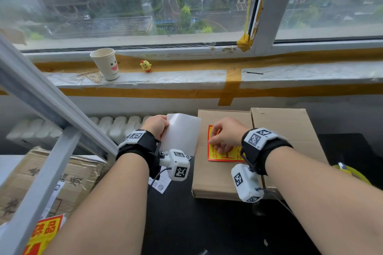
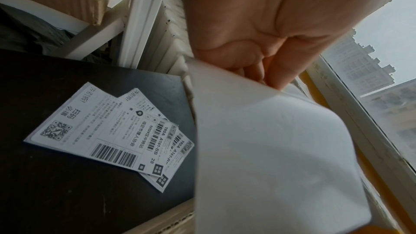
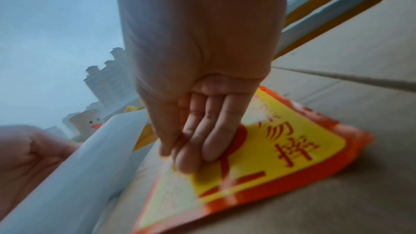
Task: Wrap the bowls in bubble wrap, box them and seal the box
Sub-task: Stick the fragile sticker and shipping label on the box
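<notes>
Labeling stage: your right hand (image 1: 224,134) presses the sticker (image 1: 234,154) flat onto the box (image 1: 223,180), left hand (image 1: 155,125) pinching its backing sheet (image 1: 182,132). Smooth the edges next.

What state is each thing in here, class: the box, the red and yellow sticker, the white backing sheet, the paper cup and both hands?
Cardboard box: flaps closed, lying flat on the dark table.
Red and yellow sticker: on the box top, partly under the fingers.
White backing sheet: blank, held up off the table.
Paper cup: upright on the windowsill.
Left hand: pinches the sheet's edge.
Right hand: fingers press the sticker down.
</notes>
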A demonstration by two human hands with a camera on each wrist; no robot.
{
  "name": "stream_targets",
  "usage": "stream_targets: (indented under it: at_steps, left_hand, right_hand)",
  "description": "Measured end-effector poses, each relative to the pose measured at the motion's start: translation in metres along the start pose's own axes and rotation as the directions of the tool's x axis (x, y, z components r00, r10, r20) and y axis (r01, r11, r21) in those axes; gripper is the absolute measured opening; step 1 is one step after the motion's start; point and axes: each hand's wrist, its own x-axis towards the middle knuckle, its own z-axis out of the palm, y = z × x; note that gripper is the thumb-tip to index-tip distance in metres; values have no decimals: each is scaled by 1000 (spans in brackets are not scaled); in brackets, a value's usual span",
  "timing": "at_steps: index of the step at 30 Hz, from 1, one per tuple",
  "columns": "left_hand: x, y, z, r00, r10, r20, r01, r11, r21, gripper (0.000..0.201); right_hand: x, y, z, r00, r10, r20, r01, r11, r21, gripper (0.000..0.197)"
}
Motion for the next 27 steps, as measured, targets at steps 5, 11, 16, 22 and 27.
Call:
stream_targets:
  at_steps: [5,11,16,22,27]
  left_hand:
    - [-5,5,6,1000,18,23,-18,1000,-11,42]
    - [-6,10,10,1000,-15,15,16,1000,-14,41]
    - [-11,20,20,1000,-3,29,3,1000,-1,41]
    - [-22,30,30,998,0,60,3,999,-36,39]
    - [-40,44,37,991,11,132,-4,999,-53,33]
  right_hand:
    - [4,-1,-7,987,74,-141,-20,936,352,11]
    - [-6,14,-9,955,170,242,-245,912,328,17]
    - [-16,29,-17,870,225,440,-414,816,402,13]
    - [-16,34,-35,923,365,-119,-309,890,334,19]
    - [-31,27,-44,962,223,-155,-146,906,396,38]
